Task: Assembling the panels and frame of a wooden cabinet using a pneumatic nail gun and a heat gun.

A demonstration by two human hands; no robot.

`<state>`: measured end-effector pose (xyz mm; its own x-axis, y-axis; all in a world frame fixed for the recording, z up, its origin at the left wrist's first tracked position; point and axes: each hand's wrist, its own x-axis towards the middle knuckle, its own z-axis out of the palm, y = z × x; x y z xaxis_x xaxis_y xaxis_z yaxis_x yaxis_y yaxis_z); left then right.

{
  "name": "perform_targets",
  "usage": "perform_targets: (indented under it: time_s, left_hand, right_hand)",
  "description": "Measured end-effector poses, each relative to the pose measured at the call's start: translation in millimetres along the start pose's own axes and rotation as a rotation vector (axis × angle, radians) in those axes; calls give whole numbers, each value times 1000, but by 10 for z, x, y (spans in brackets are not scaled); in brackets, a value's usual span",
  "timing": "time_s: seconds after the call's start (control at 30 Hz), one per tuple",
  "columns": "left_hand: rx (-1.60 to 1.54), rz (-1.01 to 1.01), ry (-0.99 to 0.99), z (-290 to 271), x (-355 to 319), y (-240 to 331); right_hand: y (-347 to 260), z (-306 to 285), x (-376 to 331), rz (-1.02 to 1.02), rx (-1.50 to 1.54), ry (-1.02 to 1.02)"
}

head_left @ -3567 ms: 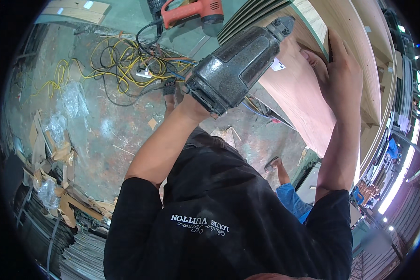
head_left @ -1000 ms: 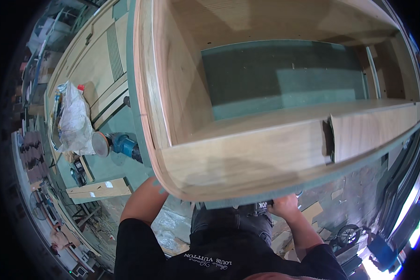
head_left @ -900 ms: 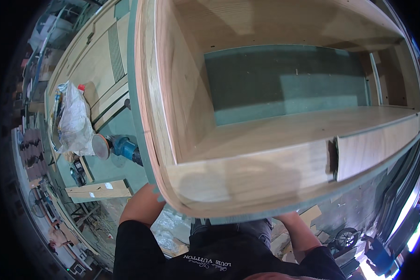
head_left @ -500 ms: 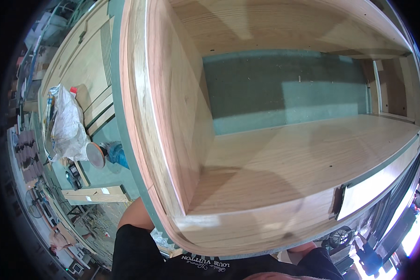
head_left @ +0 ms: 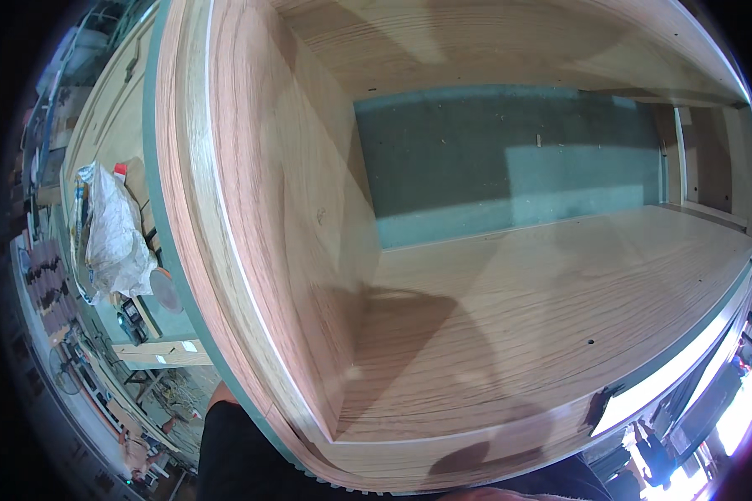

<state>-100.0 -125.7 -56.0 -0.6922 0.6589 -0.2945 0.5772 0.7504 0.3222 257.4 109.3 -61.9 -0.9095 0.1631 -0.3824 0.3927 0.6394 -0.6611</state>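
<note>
Head view, far left: a row of dull brown ridged pieces [head_left: 48,288] stands beyond a green-topped bench [head_left: 175,326]. On the bench lie a long, pale wooden panel [head_left: 109,138] and, nearer, a crumpled white plastic bag [head_left: 113,238] with a red patch near its top. A flat, brownish round disc [head_left: 165,290] shows just beside the bag's lower end; below are a small black-and-grey tool [head_left: 131,321], its details unclear, and a pale wooden strip [head_left: 167,353] bearing white labels. Lower left, a bare piece of the person's left arm [head_left: 221,395] and a loose black sleeve [head_left: 234,459] meet the green-edged rim of a large, pale wooden cabinet [head_left: 284,209]. That cabinet fills the centre and right, directly in front of the person, its rounded corner toward the body. It hides the left hand and the right hand, so whether they grip it or are open cannot be told. Within its frame shows a dark green flat surface [head_left: 443,171]. Farther right, a dark notch [head_left: 597,409] breaks the front rail, and beyond, a person in dark blue clothing [head_left: 656,455] stands near a bright opening [head_left: 739,413].
</note>
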Motion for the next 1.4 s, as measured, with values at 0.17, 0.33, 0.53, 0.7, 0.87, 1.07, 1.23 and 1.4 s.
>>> perform_targets:
  time_s: [0.17,0.33,0.53,0.7,0.87,1.07,1.23,1.4]
  left_hand:
    - [23,-22,-11,-34,-352,-127]
    - [0,50,-19,-36,-541,-70]
    - [-72,432,-2,-66,-32,517]
    - [-25,661,89,-545,65,849]
    - [42,358,120,-1187,-859,1564]
    - [26,936,242,-1523,-1011,2999]
    - [250,886,596,-1693,-430,4576]
    - [410,633,282,-1598,93,5580]
  right_hand:
    - [-146,76,95,-6,19,-54]
    - [-357,-6,-12,62,-2,-47]
    - [-812,-546,-331,404,46,132]
    - [-1091,-932,-930,434,123,480]
    - [-676,-951,-1922,316,136,933]
    - [-152,-1241,-1936,219,559,1176]
    - [634,-1507,-2114,212,635,977]
    - [1239,-1848,-2018,375,723,1172]
